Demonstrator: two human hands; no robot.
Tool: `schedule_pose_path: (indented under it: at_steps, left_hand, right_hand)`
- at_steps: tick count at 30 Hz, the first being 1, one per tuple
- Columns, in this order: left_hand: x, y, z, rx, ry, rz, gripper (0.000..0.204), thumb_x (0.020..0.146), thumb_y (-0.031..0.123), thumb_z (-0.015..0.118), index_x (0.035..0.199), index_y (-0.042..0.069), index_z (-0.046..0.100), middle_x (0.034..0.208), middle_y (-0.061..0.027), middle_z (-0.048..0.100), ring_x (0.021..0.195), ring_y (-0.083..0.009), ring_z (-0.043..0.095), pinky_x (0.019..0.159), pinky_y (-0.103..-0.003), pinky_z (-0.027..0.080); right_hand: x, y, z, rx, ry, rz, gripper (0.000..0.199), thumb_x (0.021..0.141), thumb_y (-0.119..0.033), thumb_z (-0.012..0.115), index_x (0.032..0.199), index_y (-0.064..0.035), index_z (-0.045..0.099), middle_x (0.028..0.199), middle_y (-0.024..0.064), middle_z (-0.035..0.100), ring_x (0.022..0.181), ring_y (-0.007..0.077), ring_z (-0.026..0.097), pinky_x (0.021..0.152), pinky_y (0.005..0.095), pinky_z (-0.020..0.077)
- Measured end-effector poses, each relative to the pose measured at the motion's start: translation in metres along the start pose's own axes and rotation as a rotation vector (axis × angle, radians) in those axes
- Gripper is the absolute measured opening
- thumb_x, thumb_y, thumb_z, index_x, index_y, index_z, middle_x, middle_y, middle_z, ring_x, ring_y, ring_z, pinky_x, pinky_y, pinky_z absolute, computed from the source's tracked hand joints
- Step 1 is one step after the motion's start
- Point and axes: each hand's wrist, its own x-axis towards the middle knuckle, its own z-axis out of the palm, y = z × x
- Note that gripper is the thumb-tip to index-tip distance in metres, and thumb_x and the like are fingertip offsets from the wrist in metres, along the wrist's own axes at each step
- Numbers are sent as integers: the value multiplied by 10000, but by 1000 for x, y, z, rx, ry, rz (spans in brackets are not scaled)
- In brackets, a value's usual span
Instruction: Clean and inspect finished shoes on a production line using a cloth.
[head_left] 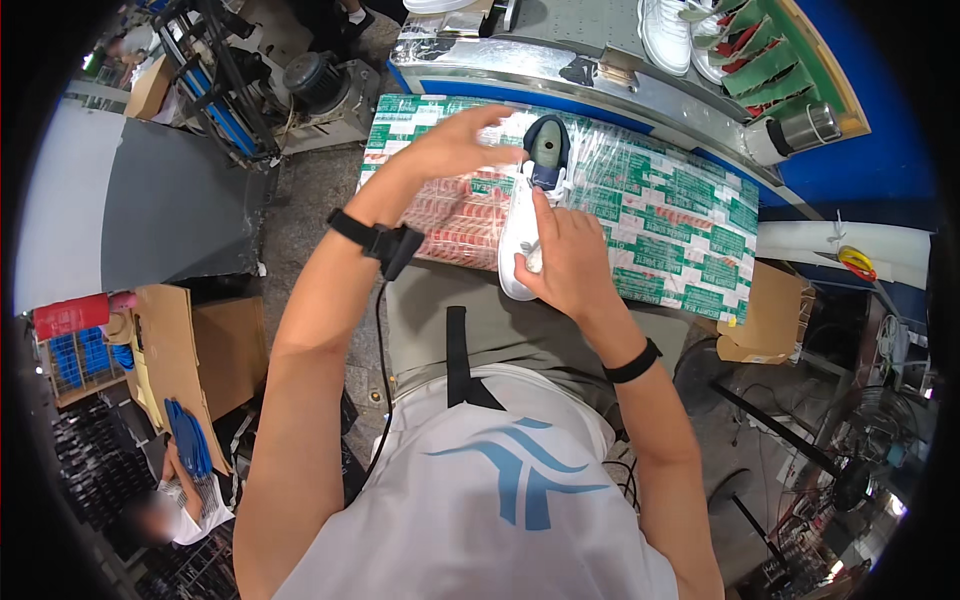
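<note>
A white shoe (518, 225) with a dark heel opening lies on a workbench (680, 215) covered in green, white and red printed wrap. My right hand (565, 255) grips the shoe's side near the sole, index finger pointing up along it. Raised just above the bench, my left hand (455, 140) has its fingers spread over the shoe's heel end and holds nothing visible. Both wrists carry black bands.
Behind the bench runs a metal conveyor (520, 55) with white shoes (665, 35) and a green rack (765, 60). A motor (315, 80) and blue frame stand at the back left. Cardboard boxes (770, 315) sit to the right. Another person (185, 505) sits low left.
</note>
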Motion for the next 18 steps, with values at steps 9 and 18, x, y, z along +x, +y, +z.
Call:
schedule_pose_path:
  at_steps: [9, 18]
  left_hand:
    - [24, 10, 18, 42, -168, 148, 983, 811, 305, 1026, 1668, 190, 559, 1712, -166, 537, 1603, -362, 478, 1306, -476, 424]
    - [27, 10, 15, 87, -168, 128, 961, 792, 298, 1039, 1635, 239, 581, 1633, -143, 572, 1494, -381, 535, 1166, -524, 530]
  right_hand:
    - [24, -36, 11, 293, 7, 283, 862, 837, -293, 860, 1522, 134, 559, 1095, 213, 720, 970, 384, 707, 881, 507, 554]
    - [-32, -40, -32, 702, -179, 458, 832, 845, -258, 855, 1550, 79, 569, 1069, 159, 717, 998, 366, 729, 930, 448, 573]
